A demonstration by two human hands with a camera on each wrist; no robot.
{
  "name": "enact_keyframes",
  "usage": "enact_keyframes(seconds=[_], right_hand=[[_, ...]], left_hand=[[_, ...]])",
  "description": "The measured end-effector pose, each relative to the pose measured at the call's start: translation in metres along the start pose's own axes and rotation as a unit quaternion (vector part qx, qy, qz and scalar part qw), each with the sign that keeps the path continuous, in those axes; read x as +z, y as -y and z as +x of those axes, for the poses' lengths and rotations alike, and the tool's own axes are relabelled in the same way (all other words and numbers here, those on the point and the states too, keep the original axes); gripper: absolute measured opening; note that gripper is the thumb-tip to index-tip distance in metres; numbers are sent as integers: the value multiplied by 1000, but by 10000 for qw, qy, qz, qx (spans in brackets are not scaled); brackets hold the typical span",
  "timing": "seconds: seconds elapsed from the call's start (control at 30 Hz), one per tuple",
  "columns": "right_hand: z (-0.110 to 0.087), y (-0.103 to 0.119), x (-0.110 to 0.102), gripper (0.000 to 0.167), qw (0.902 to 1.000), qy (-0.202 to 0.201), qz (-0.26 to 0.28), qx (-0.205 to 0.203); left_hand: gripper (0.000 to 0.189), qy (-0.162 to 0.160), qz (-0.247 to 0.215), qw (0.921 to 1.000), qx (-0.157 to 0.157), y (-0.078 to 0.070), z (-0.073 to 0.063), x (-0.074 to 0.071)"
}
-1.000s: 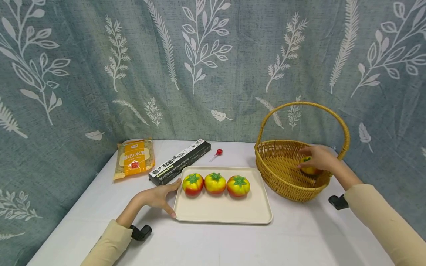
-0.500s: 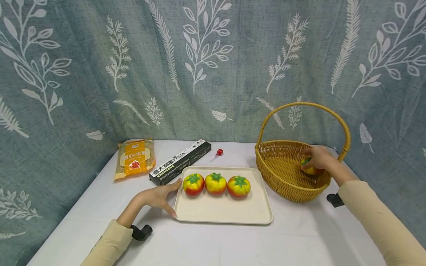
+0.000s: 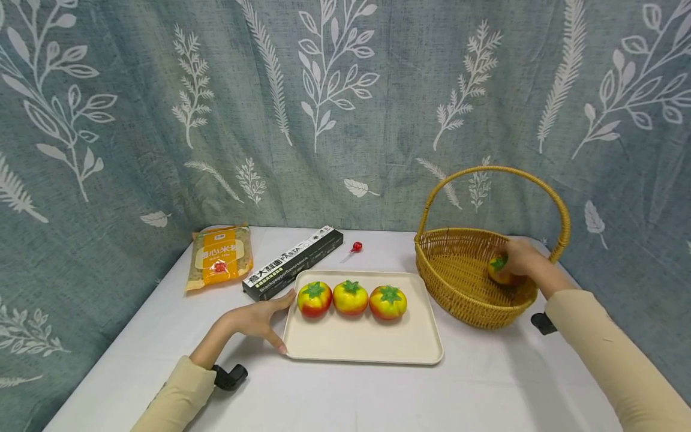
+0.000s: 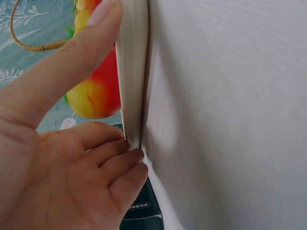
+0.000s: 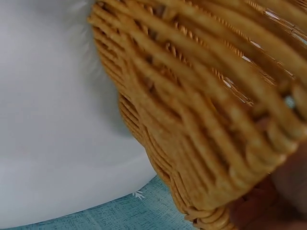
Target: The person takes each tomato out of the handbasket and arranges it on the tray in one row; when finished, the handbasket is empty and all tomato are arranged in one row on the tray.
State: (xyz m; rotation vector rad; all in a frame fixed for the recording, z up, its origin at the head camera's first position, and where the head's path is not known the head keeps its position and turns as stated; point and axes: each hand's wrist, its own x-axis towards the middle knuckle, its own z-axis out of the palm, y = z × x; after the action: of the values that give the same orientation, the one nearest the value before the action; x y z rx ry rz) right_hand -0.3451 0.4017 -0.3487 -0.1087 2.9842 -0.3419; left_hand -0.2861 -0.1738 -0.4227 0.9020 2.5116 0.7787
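Observation:
In the head view my left hand [image 3: 258,322] rests against the left edge of a cream tray [image 3: 361,351], thumb and fingers spread along it. In the left wrist view, fingertips [image 4: 135,154] touch the tray's rim. Three red-and-yellow toy tomatoes with green leaf tops stand in a row on the tray: left tomato [image 3: 315,303], middle tomato [image 3: 351,302], right tomato [image 3: 387,306]. Inside the wicker basket [image 3: 459,296], my right hand [image 3: 523,260] grips another toy tomato [image 3: 498,275], partly hidden by it. The basket wall [image 5: 192,120] blocks the right wrist view.
Behind the tray lies a black pasta box [image 3: 294,263]. An orange packet [image 3: 220,258] lies at the back left, and a small red-headed pick [image 3: 356,247] is behind the tray. The basket's tall handle [image 3: 493,168] arches over its opening. A patterned curtain [image 3: 335,198] stands behind the table.
My right hand has shifted slightly right in the basket, and the tomato it holds has moved a little that way too. My left hand and the tray stay put.

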Motion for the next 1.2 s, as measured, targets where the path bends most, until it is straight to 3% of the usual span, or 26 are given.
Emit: enact_keyframes(seconds=[0.4, 0.7, 1.2], right_hand=[[-3, 2, -1, 66, 9997, 77, -224, -34], [-7, 6, -6, 66, 9995, -209, -29, -253], [-36, 25, -18, 78, 9925, -815, 59, -912]], left_hand=[[117, -16, 67, 9999, -90, 0, 0, 0], [117, -26, 39, 9999, -116, 0, 0, 0], [117, -33, 71, 9999, -72, -1, 0, 0]])
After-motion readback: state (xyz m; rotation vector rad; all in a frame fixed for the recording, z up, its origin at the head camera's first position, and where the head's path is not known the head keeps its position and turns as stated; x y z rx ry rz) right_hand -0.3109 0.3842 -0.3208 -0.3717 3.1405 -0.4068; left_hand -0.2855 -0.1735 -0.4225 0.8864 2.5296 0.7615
